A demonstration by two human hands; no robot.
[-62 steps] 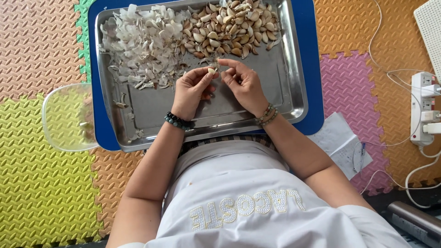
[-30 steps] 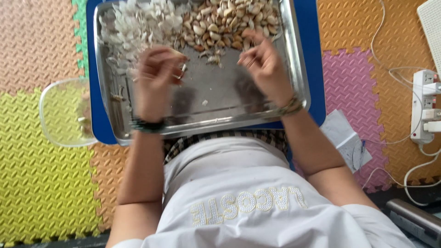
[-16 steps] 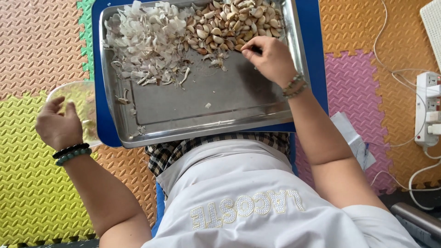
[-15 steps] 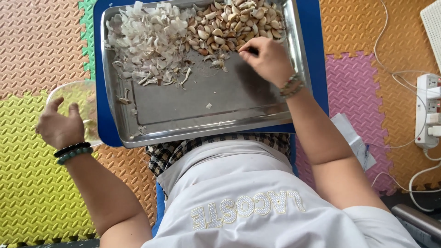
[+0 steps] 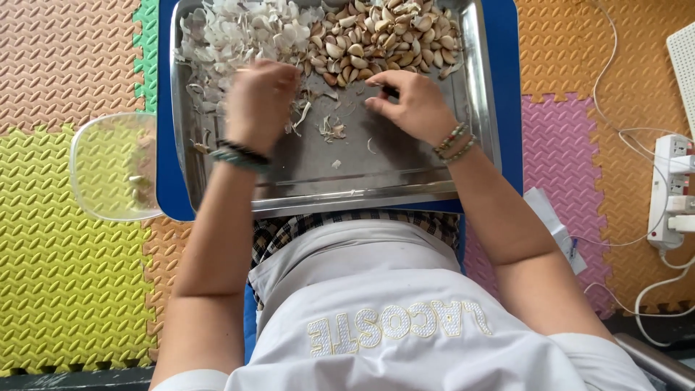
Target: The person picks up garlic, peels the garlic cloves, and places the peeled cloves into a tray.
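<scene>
Looking down from the head camera, nearest me is a steel tray [image 5: 474,101] resting on a blue board [image 5: 165,181], with a clear bowl [image 5: 108,170] just off its 9 o'clock edge. My left hand [image 5: 257,101] is motion-blurred over the tray at about 11 o'clock, so I cannot tell whether its fingers are apart or together. My right hand [image 5: 413,108] sits at 1 o'clock with its fingers curled in and nearly together at the near edge of the garlic cloves [image 5: 376,36]; whether they pinch one is hidden. Beyond both hands, the cloves heap at 12 to 1 o'clock, and the papery skins [image 5: 239,32] pile at 11 o'clock. I judge each clove light, firm and small, its loose husk slippery and flaky; best pinched across its plump middle, peeling from the pointed tip.
</scene>
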